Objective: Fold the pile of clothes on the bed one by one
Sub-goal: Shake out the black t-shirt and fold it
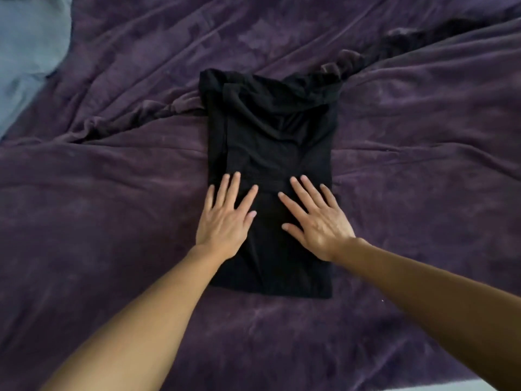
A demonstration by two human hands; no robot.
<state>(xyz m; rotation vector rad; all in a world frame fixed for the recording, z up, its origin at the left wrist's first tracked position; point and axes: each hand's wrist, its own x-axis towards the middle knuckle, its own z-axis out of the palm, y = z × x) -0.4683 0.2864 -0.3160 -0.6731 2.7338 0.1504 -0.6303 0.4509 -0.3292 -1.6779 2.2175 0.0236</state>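
Black garment [270,170] lies folded into a long rectangle at frame centre on the purple blanket [112,207] of the bed, side and near edges straight, far edge rumpled. Left hand [225,221] and right hand [318,224] rest flat on its lower half, fingers [234,184] straight and spread, gripping nothing. Open blanket surrounds it; a dark heap [439,32], possibly more clothing, sits upper right, grey-blue fabric [25,52] upper left.

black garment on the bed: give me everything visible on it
The black garment is soft, thin-looking fabric, folded into a long narrow rectangle lying flat on the purple blanket. Its far end is rumpled with loose folds; its near edge is straight. The left hand and right hand rest flat on its near half, fingers spread.
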